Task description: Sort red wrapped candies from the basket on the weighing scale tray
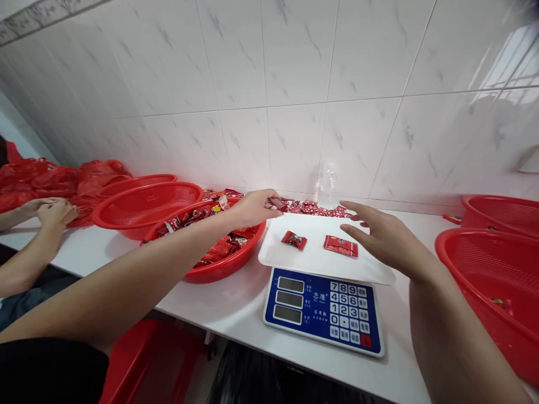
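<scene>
My left hand (255, 210) is closed on a small red wrapped packet (275, 203), held above the left rear corner of the scale's white tray (314, 223). My right hand (379, 234) hovers over the tray's right side, fingers apart, holding nothing. On the tray lie a dark red wrapped packet (293, 240) and a flat red packet (341, 246), set apart from each other. The blue keypad panel (323, 310) of the scale faces me. Left of the scale, a red basket (219, 271) full of red packets is partly hidden by my left arm.
A clear plastic bottle (328, 186) stands by the tiled wall, among a row of red-and-white packets (305, 207). Red baskets (148, 209) stand at left, others (484, 264) at right. Another person's hands (56, 212) are at far left, near red plastic bags (59, 182).
</scene>
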Motion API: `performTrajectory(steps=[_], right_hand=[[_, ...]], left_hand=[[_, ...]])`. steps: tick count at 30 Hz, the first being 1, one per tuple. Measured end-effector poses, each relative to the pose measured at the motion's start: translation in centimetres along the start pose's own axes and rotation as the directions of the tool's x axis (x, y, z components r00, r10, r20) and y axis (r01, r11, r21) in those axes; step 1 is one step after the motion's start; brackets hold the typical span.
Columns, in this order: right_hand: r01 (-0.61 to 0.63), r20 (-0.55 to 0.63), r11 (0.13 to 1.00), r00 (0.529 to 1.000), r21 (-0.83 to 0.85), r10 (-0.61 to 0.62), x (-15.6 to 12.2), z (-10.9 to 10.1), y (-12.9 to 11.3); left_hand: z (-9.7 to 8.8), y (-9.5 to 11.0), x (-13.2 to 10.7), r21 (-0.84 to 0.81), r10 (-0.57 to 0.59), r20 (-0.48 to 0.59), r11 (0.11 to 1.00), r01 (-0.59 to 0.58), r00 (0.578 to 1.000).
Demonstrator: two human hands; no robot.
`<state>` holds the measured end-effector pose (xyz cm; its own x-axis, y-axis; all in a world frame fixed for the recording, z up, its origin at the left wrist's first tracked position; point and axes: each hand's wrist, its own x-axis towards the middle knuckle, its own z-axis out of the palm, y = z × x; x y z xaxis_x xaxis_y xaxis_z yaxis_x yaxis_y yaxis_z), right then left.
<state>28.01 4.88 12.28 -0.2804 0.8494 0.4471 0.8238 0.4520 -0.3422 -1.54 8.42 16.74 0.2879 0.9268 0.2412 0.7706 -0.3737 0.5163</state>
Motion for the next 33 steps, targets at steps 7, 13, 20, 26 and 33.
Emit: performTrajectory(steps=[7, 13, 20, 26, 33], right_hand=[[0.014, 0.064, 1.0, 0.998, -0.01, -0.013, -0.1, 0.0, 0.1], [0.019, 0.267, 1.0, 0.964, -0.006, -0.017, 0.1, 0.2, 0.5], [-0.005, 0.412, 0.997, 0.911, -0.071, 0.033, 1.1, 1.8, 1.0], [0.085, 0.464, 0.996, 0.882, 0.008, -0.079, 1.4, 3.5, 0.2], [0.081, 0.415, 0.996, 0.906, 0.028, -0.085, 1.0, 2.9, 0.2]], left_hand=[[5.3, 3.0, 1.7, -0.1, 0.185, 0.197, 0.981, -0.168, 0.963], [6.7, 1.0, 1.2, 0.225, 0.08, 0.393, 0.958, -0.179, 0.916], [8.6, 0.0, 0.6, 0.282, -0.029, 0.496, 0.95, -0.13, 0.868], [9.1, 0.6, 0.6, 0.053, 0.091, 0.474, 0.99, -0.132, 0.876], [6.8, -1.9, 1.2, 0.042, 0.06, 0.262, 0.996, -0.074, 0.963]])
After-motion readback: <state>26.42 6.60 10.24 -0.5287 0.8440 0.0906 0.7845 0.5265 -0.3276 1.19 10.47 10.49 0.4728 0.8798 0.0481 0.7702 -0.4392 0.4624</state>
